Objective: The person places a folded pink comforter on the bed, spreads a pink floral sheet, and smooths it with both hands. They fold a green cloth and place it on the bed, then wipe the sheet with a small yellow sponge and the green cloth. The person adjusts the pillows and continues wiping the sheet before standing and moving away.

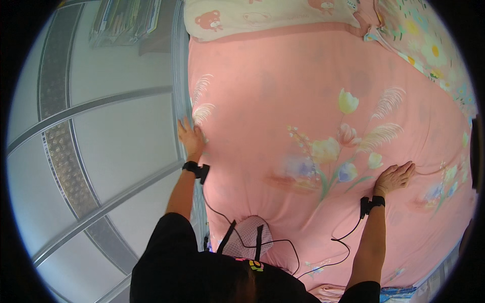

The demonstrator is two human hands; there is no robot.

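A pink bed sheet (pixel 262 106) printed with tulips and feathery stems covers the mattress before me. At the bed's left edge, beside the wardrobe, my left hand (pixel 191 140) rests on the sheet with its fingers stretched out and apart. My right hand (pixel 395 178) lies flat on the sheet at the right, just beyond a printed tulip bunch, its fingers extended. Small creases run over the fabric near that hand. Neither hand holds anything. Each wrist wears a black strap with a small device and a cable.
A cream pillow (pixel 273 17) with bear prints lies at the bed's far end. To its right is a floral quilt (pixel 429 45). White wardrobe doors (pixel 126 136) stand close along the left. A checked pink bag (pixel 247 237) and black cables lie near my body.
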